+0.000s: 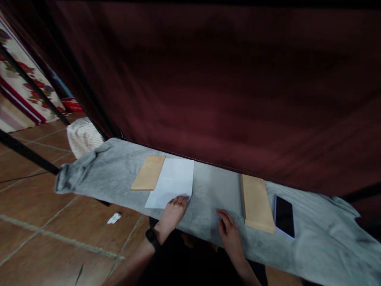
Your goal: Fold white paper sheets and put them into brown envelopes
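Observation:
White paper (175, 180) lies on the grey cloth of the table, left of the middle. My left hand (176, 208), with a dark watch on its wrist, is at the paper's near right corner, fingers together on its edge. Left of the paper lies a flat brown envelope (148, 172), touching or slightly under it. My right hand (228, 230) rests near the cloth's front edge with nothing visible in it, its fingers slightly curled and apart. To its right is a stack of brown envelopes (258, 202).
A phone (284, 216) with a dark screen lies right of the envelope stack. Behind the grey-covered table (116, 167) hangs a dark red curtain (208, 99). Black bars cross the left side. A striped cloth (84, 137) and a white scrap (114, 218) are over the tiled floor.

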Demonstrator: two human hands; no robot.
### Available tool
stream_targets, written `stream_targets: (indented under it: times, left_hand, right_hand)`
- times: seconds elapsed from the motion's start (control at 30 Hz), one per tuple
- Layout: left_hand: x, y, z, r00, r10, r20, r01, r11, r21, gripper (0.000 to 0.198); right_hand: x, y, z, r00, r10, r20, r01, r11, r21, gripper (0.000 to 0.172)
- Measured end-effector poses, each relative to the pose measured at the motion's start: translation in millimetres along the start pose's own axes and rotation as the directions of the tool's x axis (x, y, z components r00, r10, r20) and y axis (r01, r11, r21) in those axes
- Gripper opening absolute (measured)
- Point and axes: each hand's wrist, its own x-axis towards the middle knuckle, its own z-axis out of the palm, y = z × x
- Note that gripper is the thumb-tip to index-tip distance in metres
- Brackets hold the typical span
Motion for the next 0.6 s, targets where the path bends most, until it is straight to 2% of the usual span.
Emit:
stream_targets:
  times: [0.1,0.2,0.33,0.47,0.53,0.6]
  left_hand:
    - [5.4,39.9,2.8,0.990,0.140,-0.036,-0.139,0.990,0.009,0.043]
    - [5.9,83.0,8.8,0.973,0.222,-0.057,-0.222,0.975,0.005,0.044]
    - [-0.9,125.1,18.4,0.951,0.293,-0.101,-0.295,0.955,-0.010,0.042]
    - [-5.6,143.9,29.3,0.917,0.349,-0.193,-0.363,0.931,-0.045,0.033]
    - [-4.3,141.9,34.8,0.903,0.337,-0.265,-0.373,0.923,-0.097,0.027]
    - [-0.6,131.9,40.1,0.902,0.286,-0.325,-0.343,0.930,-0.135,0.030]
  right_hand:
    - [10.4,-0.9,-2.2,0.993,0.118,-0.021,-0.114,0.984,0.136,0.038]
    - [21.2,2.9,-1.5,0.960,0.279,0.010,-0.271,0.924,0.270,0.047]
    - [31.2,14.4,1.8,0.936,0.351,-0.038,-0.326,0.900,0.289,0.044]
    - [35.6,23.7,2.7,0.935,0.343,-0.084,-0.320,0.923,0.212,0.043]
    - [34.2,24.7,0.6,0.941,0.320,-0.108,-0.303,0.941,0.148,0.044]
    - [29.8,22.4,-3.8,0.953,0.270,-0.136,-0.266,0.963,0.050,0.046]
